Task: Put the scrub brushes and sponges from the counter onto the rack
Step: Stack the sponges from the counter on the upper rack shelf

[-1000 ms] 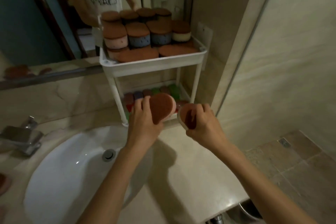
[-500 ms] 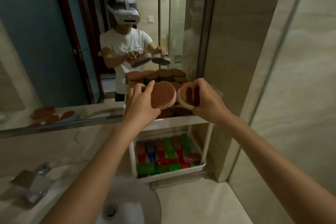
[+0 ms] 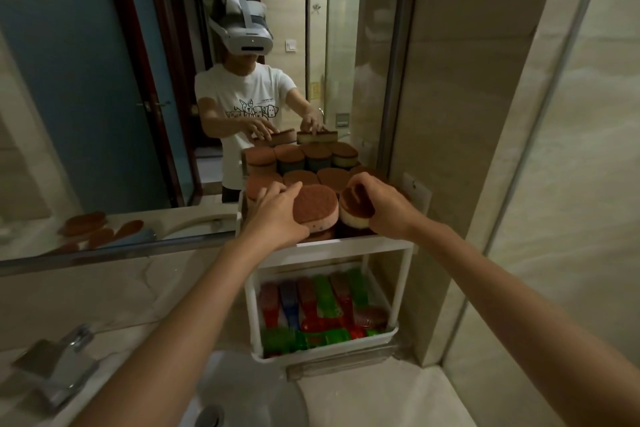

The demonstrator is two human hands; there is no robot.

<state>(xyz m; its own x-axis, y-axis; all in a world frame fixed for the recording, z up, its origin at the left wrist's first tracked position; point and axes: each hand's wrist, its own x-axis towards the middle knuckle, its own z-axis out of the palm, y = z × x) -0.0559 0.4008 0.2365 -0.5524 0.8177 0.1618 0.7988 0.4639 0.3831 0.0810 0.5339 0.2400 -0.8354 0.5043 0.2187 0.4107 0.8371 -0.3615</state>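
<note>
**Two sponges being set on the top tier of the rack (image 3: 353, 249).** The pink-bodied sponge (image 3: 317, 208) is being gripped by the left hand (image 3: 277, 215), whose fingers are curled round its left rim. The cream-bodied sponge (image 3: 353, 218) is being gripped by the right hand (image 3: 384, 210), whose fingers are clamped over its brown scouring face. Both sponges are being held side by side at the near edge of the tier, just above its rim. Whether they are touching each other cannot be told.

The tier is already being crowded by stacked sponges (image 3: 299, 178), so little free room is being left near the front. Three risks are being judged likely:

- A sponge being released on an uneven stack, or half over the rim, could be tipped off.
- It could then be dropped toward the sink (image 3: 249, 392) or the worktop (image 3: 374, 402) below.
- Neighbouring stacks could be knocked over by the knuckles when the hands are being drawn back.

The scrub brushes (image 3: 322, 302) are being stored on the lower tier, well apart from both hands.
</note>
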